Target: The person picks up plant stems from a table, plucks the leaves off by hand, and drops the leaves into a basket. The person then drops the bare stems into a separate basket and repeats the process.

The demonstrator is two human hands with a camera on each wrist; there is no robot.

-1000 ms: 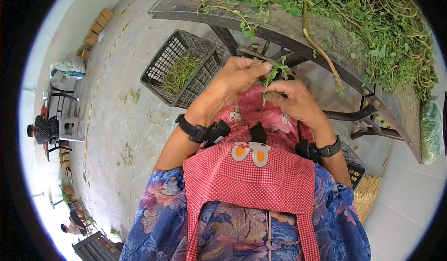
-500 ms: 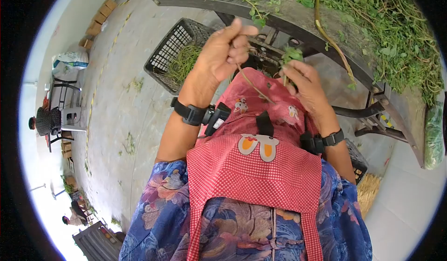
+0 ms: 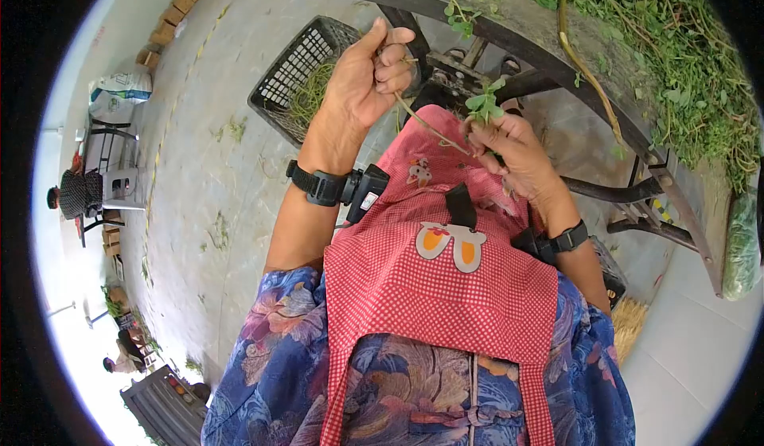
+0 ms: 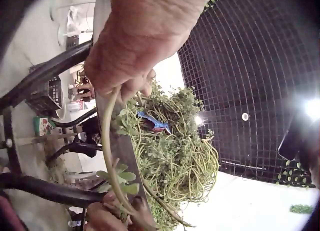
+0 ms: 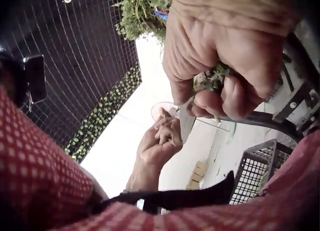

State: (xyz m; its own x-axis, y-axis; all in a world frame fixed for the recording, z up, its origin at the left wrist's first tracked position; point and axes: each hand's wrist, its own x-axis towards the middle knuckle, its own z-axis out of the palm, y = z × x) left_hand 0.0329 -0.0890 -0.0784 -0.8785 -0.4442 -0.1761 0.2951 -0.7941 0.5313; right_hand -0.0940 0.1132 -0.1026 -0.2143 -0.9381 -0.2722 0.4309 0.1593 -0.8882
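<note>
Across the surface (image 3: 521, 26) we see heaped greens (image 3: 708, 88). Over the apron (image 3: 398, 303), our left hand (image 3: 364, 80) grips a stem (image 3: 430, 128); our right hand (image 3: 513, 150) pinches a leafy sprig (image 3: 484, 105) near its lower end.

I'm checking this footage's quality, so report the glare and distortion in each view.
Head: the table edge bows, corners are black, lower left is washed out; left wrist: a light glares at the right edge; right wrist: the white wall looks overexposed.
</note>
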